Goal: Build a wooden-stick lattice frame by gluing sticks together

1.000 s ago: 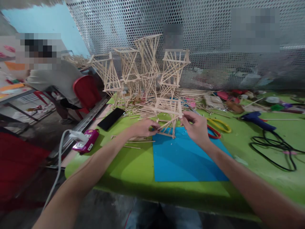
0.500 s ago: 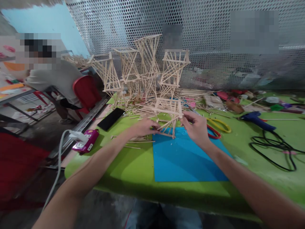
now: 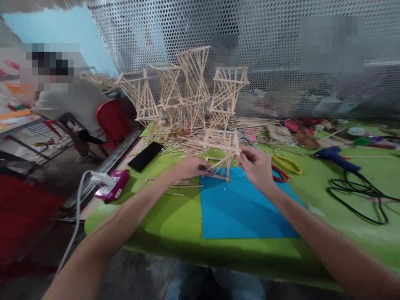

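Note:
Between my hands stands a small wooden stick frame (image 3: pixel 222 143), with a square top, slanting sticks and a lower square base, at the far edge of a blue sheet (image 3: pixel 243 212). My left hand (image 3: pixel 194 166) is closed at the frame's lower left corner, its fingertips pinching it. At the upper right corner, my right hand (image 3: pixel 256 163) pinches the frame between thumb and fingers. Just behind lie many loose wooden sticks (image 3: pixel 187 143). Several taller stick towers (image 3: pixel 195 79) rise at the back, in front of a perforated metal screen.
Left lie a black phone (image 3: pixel 145 156) and a purple power strip (image 3: pixel 113 185) with a white cable. Scissors with red and yellow handles (image 3: pixel 289 164) and a blue glue gun (image 3: pixel 337 158) with a black cord are on the right. A person (image 3: pixel 70 102) sits at another table.
Almost nothing differs; both hands keep their grip on the stick frame, and the view has shifted very slightly.

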A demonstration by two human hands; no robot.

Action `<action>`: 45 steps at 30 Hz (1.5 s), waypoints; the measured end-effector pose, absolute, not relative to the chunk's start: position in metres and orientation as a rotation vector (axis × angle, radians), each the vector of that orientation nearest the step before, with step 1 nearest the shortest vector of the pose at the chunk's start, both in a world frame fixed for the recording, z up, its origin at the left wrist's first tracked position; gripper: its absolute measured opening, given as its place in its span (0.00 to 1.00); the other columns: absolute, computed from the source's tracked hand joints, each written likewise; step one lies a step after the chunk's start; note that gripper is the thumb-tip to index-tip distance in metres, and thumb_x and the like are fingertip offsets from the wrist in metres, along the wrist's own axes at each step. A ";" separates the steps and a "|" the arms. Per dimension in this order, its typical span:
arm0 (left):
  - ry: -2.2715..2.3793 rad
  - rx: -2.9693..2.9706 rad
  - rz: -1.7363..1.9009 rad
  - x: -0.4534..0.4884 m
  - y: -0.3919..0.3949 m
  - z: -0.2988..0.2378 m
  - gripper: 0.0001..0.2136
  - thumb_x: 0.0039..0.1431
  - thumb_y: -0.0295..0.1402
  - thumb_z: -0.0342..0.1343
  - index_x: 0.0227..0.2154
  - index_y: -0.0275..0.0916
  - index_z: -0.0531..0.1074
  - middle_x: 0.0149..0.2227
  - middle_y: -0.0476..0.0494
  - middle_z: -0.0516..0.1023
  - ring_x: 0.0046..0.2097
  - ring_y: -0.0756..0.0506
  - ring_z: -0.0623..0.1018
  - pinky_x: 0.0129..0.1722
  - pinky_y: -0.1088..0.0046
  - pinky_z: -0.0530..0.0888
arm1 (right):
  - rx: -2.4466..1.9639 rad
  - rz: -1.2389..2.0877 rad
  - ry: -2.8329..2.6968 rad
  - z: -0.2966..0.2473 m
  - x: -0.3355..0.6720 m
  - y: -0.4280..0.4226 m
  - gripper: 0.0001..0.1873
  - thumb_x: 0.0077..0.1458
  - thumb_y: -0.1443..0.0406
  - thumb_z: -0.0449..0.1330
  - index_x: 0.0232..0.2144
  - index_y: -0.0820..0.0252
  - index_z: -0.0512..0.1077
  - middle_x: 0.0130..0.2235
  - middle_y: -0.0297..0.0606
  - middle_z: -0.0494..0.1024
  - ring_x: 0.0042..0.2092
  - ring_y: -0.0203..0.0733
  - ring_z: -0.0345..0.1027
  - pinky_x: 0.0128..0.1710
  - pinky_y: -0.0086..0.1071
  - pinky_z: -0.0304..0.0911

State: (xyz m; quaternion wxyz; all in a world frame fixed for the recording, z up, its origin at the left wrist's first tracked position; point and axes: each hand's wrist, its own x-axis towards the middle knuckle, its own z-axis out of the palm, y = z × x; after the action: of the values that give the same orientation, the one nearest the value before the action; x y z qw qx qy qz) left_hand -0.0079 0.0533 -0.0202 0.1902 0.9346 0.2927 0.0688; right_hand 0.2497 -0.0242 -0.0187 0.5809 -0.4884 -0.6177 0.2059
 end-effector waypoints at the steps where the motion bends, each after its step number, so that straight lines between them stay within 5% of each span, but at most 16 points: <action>1: 0.829 2.627 0.189 -0.008 0.053 -0.020 0.11 0.69 0.44 0.61 0.44 0.47 0.84 0.42 0.53 0.87 0.39 0.49 0.81 0.37 0.74 0.65 | -1.139 0.483 -1.447 -0.019 0.250 -0.024 0.10 0.61 0.59 0.64 0.39 0.60 0.80 0.24 0.32 0.74 0.24 0.35 0.64 0.24 0.29 0.58; 45: 0.870 2.593 0.166 -0.008 0.053 -0.022 0.11 0.67 0.46 0.63 0.45 0.50 0.84 0.47 0.53 0.86 0.45 0.46 0.81 0.41 0.73 0.68 | -0.976 0.342 -1.680 -0.022 0.263 -0.029 0.06 0.65 0.61 0.64 0.37 0.56 0.77 0.32 0.33 0.78 0.32 0.38 0.71 0.33 0.32 0.66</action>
State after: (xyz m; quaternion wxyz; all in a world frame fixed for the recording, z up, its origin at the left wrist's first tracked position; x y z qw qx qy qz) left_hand -0.0085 0.0533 -0.0217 0.1997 0.9273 0.3110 0.0592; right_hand 0.2625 -0.0286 -0.0220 0.5517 -0.4125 -0.7104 0.1445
